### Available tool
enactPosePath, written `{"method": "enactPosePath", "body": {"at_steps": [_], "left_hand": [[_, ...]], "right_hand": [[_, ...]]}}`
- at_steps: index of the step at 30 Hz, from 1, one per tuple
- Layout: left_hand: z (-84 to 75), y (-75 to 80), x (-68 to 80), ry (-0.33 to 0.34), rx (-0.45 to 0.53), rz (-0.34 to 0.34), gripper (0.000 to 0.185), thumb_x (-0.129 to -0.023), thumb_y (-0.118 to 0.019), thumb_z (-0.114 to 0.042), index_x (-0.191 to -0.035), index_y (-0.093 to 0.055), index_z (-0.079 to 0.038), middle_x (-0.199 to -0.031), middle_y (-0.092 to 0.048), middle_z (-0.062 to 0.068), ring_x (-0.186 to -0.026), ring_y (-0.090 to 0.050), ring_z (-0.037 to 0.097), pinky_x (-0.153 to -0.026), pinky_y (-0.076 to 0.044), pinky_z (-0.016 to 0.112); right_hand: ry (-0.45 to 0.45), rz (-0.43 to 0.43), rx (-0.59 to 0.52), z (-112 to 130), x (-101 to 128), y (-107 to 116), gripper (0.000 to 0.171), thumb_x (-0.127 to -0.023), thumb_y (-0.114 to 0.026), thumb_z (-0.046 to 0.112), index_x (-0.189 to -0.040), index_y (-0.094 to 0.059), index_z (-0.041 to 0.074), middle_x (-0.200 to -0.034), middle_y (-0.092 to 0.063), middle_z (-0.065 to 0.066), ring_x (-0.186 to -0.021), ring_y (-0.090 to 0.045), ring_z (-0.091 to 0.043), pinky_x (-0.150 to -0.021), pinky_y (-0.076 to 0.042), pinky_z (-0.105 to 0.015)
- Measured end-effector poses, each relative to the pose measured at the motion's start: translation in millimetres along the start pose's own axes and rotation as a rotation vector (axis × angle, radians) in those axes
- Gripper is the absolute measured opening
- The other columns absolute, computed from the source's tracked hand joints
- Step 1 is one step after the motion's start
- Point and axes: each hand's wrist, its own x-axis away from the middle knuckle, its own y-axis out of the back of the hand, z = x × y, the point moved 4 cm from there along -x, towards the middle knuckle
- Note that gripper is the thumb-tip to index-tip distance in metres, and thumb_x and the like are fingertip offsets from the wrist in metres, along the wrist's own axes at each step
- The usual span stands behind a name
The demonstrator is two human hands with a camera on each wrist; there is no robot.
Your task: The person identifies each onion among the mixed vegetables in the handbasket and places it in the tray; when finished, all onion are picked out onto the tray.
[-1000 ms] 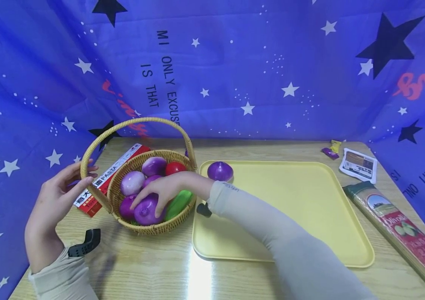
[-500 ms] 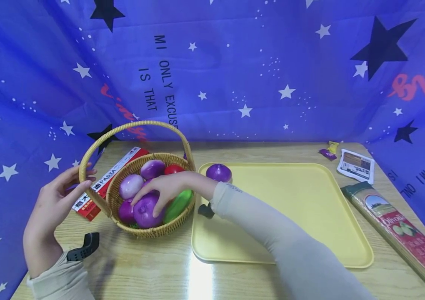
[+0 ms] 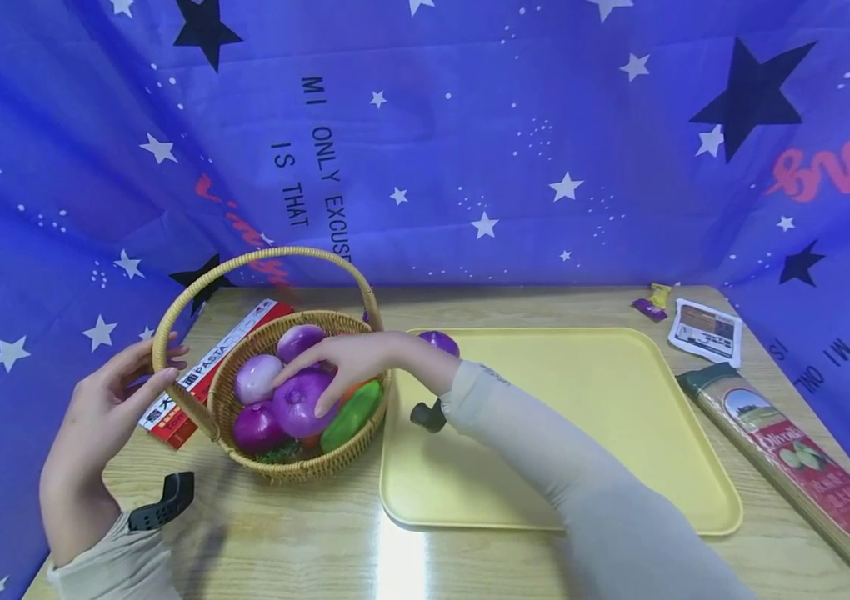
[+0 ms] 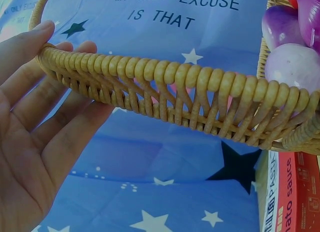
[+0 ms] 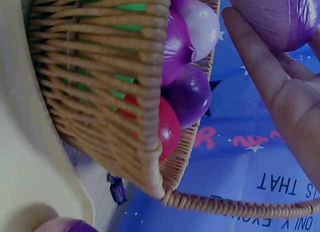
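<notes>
A wicker basket (image 3: pixel 320 473) stands on the table, its arched handle (image 3: pixel 267 254) upright. My left hand (image 3: pixel 91 442) holds the handle's left side between thumb and fingers. In my right hand (image 3: pixel 357 364) is a purple onion (image 3: pixel 303 404), raised above the basket's contents; the right wrist view shows this onion (image 5: pixel 280 16) beyond the basket rim, against the cloth. Inside the basket lie another purple onion (image 3: pixel 260 427), a pale purple-white round vegetable (image 3: pixel 257 379), a green cucumber-like vegetable (image 3: pixel 353 417) and some greenery (image 3: pixel 282 453). A red tomato-like vegetable (image 5: pixel 169 134) shows in the right wrist view.
Right of the basket lies a yellow tray (image 3: pixel 582 425) with a purple onion (image 3: pixel 440 342) at its back left corner. A red pasta box (image 3: pixel 170 425) sits behind the basket. At right are a spaghetti pack (image 3: pixel 792 458), a white packet (image 3: pixel 706 331) and small wrapped candies (image 3: pixel 650 308).
My right hand has lifted the purple onion slightly up and to the right, uncovering greenery and an orange thing beneath. The left hand stays at the handle.
</notes>
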Motion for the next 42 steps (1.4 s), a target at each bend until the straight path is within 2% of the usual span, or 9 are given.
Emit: {"method": "enactPosePath", "body": {"at_steps": [8,16,23,30,39,42], "left_hand": [[-0.3,-0.1,0.7,0.000,-0.006,0.003,0.036,-0.093,-0.057,-0.007,-0.129,-0.055,-0.008,-0.107,-0.061,-0.030,-0.097,-0.058,-0.016,-0.084,-0.044,-0.001],[-1.8,0.1,-0.2,-0.016,-0.008,-0.010,0.036,-0.092,-0.058,-0.006,-0.128,-0.056,-0.007,-0.108,-0.061,-0.030,-0.098,-0.058,-0.016,-0.084,-0.044,-0.001],[-2.0,0.5,0.5,0.000,-0.018,-0.012,0.036,-0.093,-0.058,-0.008,-0.128,-0.056,-0.008,-0.108,-0.060,-0.031,-0.099,-0.057,-0.016,-0.084,-0.043,-0.002],[-3.0,0.5,0.8,0.001,-0.021,-0.012,0.036,-0.093,-0.057,-0.008,-0.128,-0.056,-0.008,-0.107,-0.060,-0.032,-0.098,-0.057,-0.017,-0.084,-0.043,-0.002],[-0.8,0.4,0.4,0.011,-0.020,-0.008,0.036,-0.093,-0.058,-0.009,-0.129,-0.056,-0.008,-0.108,-0.060,-0.032,-0.097,-0.057,-0.017,-0.083,-0.044,-0.002],[-0.1,-0.1,0.4,0.013,-0.015,-0.008,0.036,-0.093,-0.058,-0.008,-0.129,-0.055,-0.008,-0.108,-0.060,-0.032,-0.097,-0.058,-0.017,-0.083,-0.044,-0.002]], "right_hand": [[0.028,-0.050,0.003,2.4,15.6,5.2,0.063,-0.081,-0.074,0.027,-0.138,-0.049,0.020,-0.145,-0.044,-0.002,-0.129,-0.044,-0.013,-0.107,-0.038,-0.019],[0.003,-0.103,-0.031,-0.8,32.4,14.2,0.063,-0.082,-0.074,0.027,-0.139,-0.047,0.023,-0.142,-0.045,0.000,-0.116,-0.050,-0.010,-0.096,-0.047,-0.019],[-0.021,-0.130,-0.048,-4.3,51.4,21.7,0.064,-0.081,-0.074,0.028,-0.139,-0.047,0.023,-0.144,-0.045,0.000,-0.126,-0.047,-0.011,-0.102,-0.044,-0.021],[-0.009,-0.202,-0.030,-11.3,76.4,29.6,0.064,-0.081,-0.074,0.028,-0.139,-0.048,0.021,-0.135,-0.053,-0.001,-0.116,-0.054,-0.012,-0.099,-0.048,-0.028],[-0.087,-0.264,-0.104,-26.5,103.5,32.7,0.063,-0.082,-0.073,0.028,-0.139,-0.047,0.028,-0.136,-0.051,0.001,-0.115,-0.056,-0.017,-0.097,-0.051,-0.033],[-0.092,-0.278,-0.121,-29.6,111.0,33.9,0.063,-0.082,-0.073,0.027,-0.139,-0.047,0.026,-0.137,-0.052,0.001,-0.116,-0.056,-0.018,-0.097,-0.051,-0.033]]}}
